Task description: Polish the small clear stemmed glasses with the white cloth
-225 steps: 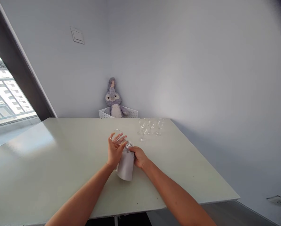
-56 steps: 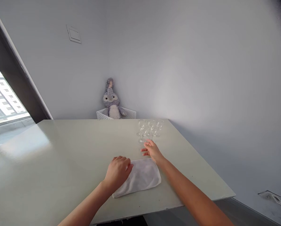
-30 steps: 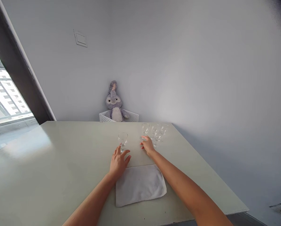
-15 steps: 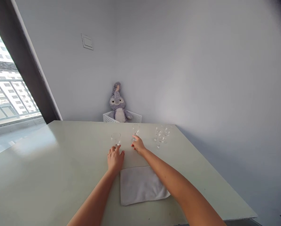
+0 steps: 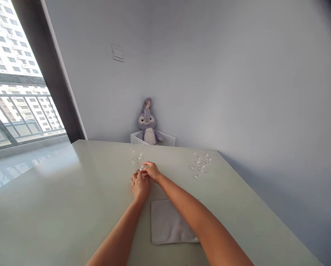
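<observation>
Two small clear stemmed glasses stand one behind the other near the far middle of the table. Low on the front glass (image 5: 138,159), my left hand (image 5: 140,186) curls its fingers around the base. My right hand (image 5: 152,171) is closed in a pinch just to the right, its fingertips at the stems and close to the left fingers. The rear glass (image 5: 137,150) shows only its bowl; its lower part is hidden. Which stem the right fingers grip is hard to make out. A folded grey cloth (image 5: 165,223) lies nearer me, partly under my right forearm.
Several more clear glasses (image 5: 201,162) stand grouped at the table's (image 5: 71,214) far right. Beyond the far edge a plush rabbit (image 5: 147,123) sits in a white perforated basket (image 5: 168,139). Walls rise behind and to the right; a window is at left.
My right hand has moved left to beside my left hand, and the glass near it now stands behind the front glass. The view has shifted slightly left.
</observation>
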`<state>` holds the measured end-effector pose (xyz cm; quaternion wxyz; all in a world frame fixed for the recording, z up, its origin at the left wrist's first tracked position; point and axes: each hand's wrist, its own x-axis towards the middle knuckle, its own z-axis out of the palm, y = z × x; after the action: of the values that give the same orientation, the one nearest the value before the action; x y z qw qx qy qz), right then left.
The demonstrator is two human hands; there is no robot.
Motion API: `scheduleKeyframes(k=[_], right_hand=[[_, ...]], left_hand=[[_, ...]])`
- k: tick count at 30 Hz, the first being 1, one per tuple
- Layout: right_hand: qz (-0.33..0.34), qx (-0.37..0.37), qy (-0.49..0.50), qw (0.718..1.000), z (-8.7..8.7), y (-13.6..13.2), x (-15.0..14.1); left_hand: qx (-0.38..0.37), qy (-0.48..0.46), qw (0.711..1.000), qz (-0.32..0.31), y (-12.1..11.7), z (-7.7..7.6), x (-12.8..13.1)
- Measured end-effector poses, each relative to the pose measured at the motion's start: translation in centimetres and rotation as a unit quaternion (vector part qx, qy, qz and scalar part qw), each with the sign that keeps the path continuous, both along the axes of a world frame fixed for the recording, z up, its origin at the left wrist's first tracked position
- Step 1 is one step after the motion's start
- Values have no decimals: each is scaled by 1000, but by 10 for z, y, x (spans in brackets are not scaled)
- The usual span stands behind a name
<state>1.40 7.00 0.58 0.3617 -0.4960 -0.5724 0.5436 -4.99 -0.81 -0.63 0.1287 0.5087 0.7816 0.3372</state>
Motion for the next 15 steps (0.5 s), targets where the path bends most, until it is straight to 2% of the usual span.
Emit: scheduleKeyframes(k=[7,15], right_hand=[[-27,-25,-11,999,-1,-29,66],[-35,-6,-8,999,12,-86,153]], left_hand=[[0,-13,1000,23,1,5,-2],[18,-34,997,68,13,4,-28]])
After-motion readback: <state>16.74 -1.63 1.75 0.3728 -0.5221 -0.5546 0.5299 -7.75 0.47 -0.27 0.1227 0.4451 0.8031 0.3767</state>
